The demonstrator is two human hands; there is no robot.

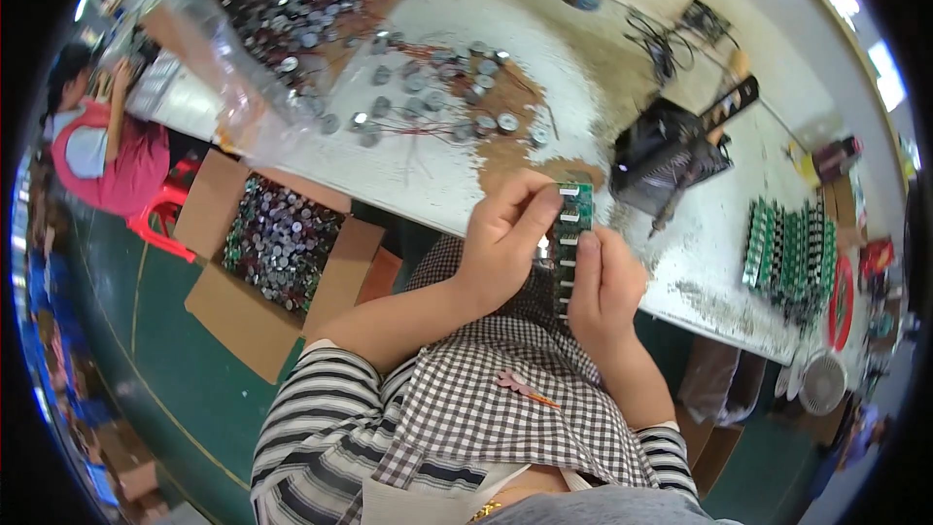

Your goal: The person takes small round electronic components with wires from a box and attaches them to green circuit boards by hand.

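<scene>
The worn white worktable (pixel 457 170) runs across in front of you, its near edge just past your hands. You hold a green circuit board (pixel 573 233) upright over that edge, above your checked apron: your left hand (pixel 505 238) has its fingers closed on the board's top, and your right hand (pixel 604 287) grips its lower side edge. By my reading this board is mid-work. A rack of similar green boards (pixel 789 255) stands to your right, while many small round components (pixel 437 87) lie loose ahead and fill the open carton (pixel 277 238) by your left knee. The black tool (pixel 671 151) crowds the right; the bare patch directly ahead offers the most room.
</scene>
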